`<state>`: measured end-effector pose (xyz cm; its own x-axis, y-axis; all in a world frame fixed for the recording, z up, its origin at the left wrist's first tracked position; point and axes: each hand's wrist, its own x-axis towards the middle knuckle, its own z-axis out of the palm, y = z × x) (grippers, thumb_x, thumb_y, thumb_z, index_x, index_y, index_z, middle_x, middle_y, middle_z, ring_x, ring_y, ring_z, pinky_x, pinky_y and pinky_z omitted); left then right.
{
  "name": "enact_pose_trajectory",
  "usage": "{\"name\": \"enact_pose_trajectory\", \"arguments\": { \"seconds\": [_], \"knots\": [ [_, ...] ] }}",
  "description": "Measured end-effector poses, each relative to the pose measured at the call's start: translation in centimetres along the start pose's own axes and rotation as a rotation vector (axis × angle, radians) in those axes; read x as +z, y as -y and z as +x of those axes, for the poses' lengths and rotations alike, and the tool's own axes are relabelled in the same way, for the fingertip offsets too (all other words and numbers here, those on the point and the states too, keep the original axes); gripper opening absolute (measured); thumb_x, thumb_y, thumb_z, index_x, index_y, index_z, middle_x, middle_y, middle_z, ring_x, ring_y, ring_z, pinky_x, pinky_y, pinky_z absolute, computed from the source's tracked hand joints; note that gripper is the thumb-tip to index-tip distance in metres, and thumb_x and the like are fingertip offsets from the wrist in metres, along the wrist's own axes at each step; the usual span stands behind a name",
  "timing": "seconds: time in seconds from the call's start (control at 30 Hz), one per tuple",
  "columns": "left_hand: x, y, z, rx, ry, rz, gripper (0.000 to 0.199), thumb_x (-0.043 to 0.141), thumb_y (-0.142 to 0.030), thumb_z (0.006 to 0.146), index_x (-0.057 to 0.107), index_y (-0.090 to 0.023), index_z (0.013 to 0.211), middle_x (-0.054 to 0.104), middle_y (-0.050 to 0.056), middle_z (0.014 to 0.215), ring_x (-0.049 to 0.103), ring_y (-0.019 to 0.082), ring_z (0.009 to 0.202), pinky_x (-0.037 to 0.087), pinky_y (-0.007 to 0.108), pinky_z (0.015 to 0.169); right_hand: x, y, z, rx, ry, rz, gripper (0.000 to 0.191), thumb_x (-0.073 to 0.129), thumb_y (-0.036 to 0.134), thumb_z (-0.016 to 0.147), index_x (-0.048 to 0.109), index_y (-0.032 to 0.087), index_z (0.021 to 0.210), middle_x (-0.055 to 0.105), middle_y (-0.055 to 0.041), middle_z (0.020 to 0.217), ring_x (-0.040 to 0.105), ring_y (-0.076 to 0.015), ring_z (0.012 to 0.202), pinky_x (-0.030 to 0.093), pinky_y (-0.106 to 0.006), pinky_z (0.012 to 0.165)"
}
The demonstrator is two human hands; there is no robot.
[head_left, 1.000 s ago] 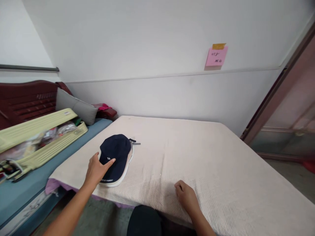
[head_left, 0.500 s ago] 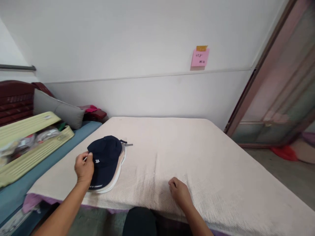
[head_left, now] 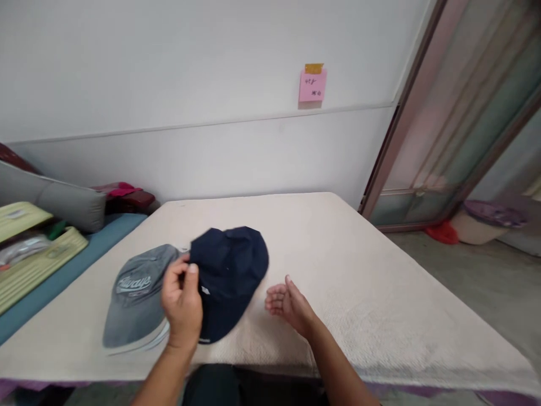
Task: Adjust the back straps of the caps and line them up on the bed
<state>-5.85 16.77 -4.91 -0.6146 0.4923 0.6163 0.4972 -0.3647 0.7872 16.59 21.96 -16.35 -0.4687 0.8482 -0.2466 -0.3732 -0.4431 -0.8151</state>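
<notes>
My left hand [head_left: 182, 301] pinches the left edge of a navy cap [head_left: 230, 270], which hangs above the table with its brim toward me. To the right of the cap, my right hand [head_left: 288, 304] is open, fingers spread and holding nothing. A grey cap [head_left: 137, 293] with white lettering lies at the left on the cloth-covered table [head_left: 338, 265]. Pale brims show beneath the grey cap, partly hidden behind my left wrist.
Beyond the table stands a white wall with a pink note [head_left: 313, 85]. Left are a grey pillow [head_left: 71, 197] and a yellow-green container [head_left: 46, 270] with bagged items. A bin [head_left: 479, 223] stands on the floor at right.
The navy cap has been lifted off the stack and carried right in my left hand, uncovering the grey cap. My right hand has opened. The view has turned right.
</notes>
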Motion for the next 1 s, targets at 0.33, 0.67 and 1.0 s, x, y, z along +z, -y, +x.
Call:
{"name": "enact_pose_trajectory", "arguments": {
  "seconds": [0.33,0.67,1.0],
  "knots": [
    [6.5,-1.7,-9.2,-0.539,0.74,-0.382,0.025,0.057,-0.04,0.085,0.058,-0.019,0.07,0.067,0.006,0.095,0.059,0.019,0.084,0.043,0.028,0.076,-5.3,4.7,-2.3,-0.239,-0.171,0.403,0.019,0.079,0.032,0.066,0.071,0.02,0.079,0.073,-0.0016,0.074,0.066,-0.0188,0.073,0.051,-0.032,0.081],
    [7.7,2.9,-7.0,-1.466,0.895,-0.701,0.043,0.054,-0.053,0.083,0.073,-0.015,0.088,0.075,0.008,0.075,0.07,0.025,0.08,0.051,0.034,0.077,-1.4,3.1,-5.5,-0.114,0.103,0.374,0.035,0.08,0.022,0.061,0.07,0.014,0.094,0.073,-0.006,0.079,0.067,-0.0185,0.069,0.053,-0.029,0.068],
    [1.5,3.4,-5.1,-1.351,0.66,-0.896,0.014,0.067,-0.029,0.076,0.07,-0.016,0.079,0.073,0.003,0.069,0.069,0.023,0.064,0.054,0.037,0.073,3.3,-1.8,-5.6,0.067,0.274,0.518,0.036,0.079,0.025,0.063,0.07,0.013,0.095,0.074,-0.0084,0.085,0.069,-0.0186,0.075,0.053,-0.027,0.072]
  ]
}}
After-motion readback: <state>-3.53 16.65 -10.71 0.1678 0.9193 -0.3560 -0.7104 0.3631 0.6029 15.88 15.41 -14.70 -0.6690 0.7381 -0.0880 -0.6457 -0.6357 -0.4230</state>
